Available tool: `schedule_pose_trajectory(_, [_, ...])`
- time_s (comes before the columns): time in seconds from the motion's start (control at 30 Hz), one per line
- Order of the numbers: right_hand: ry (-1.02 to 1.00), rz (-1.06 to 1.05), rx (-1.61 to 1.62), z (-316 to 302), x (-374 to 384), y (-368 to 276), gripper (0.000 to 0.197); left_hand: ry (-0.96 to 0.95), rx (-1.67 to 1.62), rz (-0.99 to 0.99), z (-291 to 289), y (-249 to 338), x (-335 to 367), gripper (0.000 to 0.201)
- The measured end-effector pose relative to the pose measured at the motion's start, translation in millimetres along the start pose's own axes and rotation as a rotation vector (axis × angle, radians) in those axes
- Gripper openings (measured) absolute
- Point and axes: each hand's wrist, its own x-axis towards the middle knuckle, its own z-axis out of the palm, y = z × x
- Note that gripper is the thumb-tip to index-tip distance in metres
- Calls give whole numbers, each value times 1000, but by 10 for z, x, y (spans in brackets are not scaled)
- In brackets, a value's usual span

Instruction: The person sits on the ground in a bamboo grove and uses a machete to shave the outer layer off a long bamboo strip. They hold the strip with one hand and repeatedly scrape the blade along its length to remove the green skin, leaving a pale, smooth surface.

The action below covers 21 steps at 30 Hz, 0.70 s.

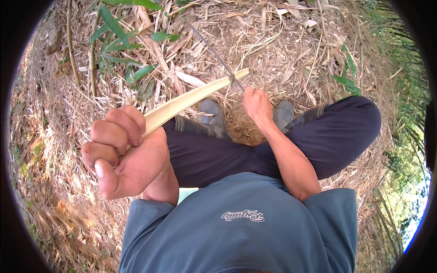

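My left hand point(127, 154) is closed round the near end of a pale, split bamboo strip point(186, 101). The strip slants up and away to the right, its hollow side showing. My right hand point(258, 105) is closed on a long, thin, dark knife point(211, 49); the fist hides its handle. The blade points to the far left and crosses the strip close to its far end, where the two appear to touch. A small dark spot shows at that crossing.
Dry bamboo leaves point(291, 50) cover the ground. Green leafy shoots point(118, 45) and thin upright stems point(71, 45) stand at the far left. My boots point(214, 119) and bent knees point(350, 123) lie below the strip and right forearm. Dense greenery lines the right side.
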Motion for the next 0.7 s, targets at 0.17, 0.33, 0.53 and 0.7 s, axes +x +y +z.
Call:
schedule_pose_trajectory(0.17, [-29,-252,28,-191,-251,-250,56,-11,-11,53,247,14,-121,34])
schedule_pose_trajectory(0.33, [-80,184,48,-59,162,171,56,-21,-28,-23,158,13,-40,35])
schedule_pose_trajectory(0.53, [6,211,-86,58,295,195,64,127,-2,-29,249,-73,74,34])
schedule_pose_trajectory(0.7, [10,472,-91,221,373,387,66,132,44,-25,133,-147,176,35])
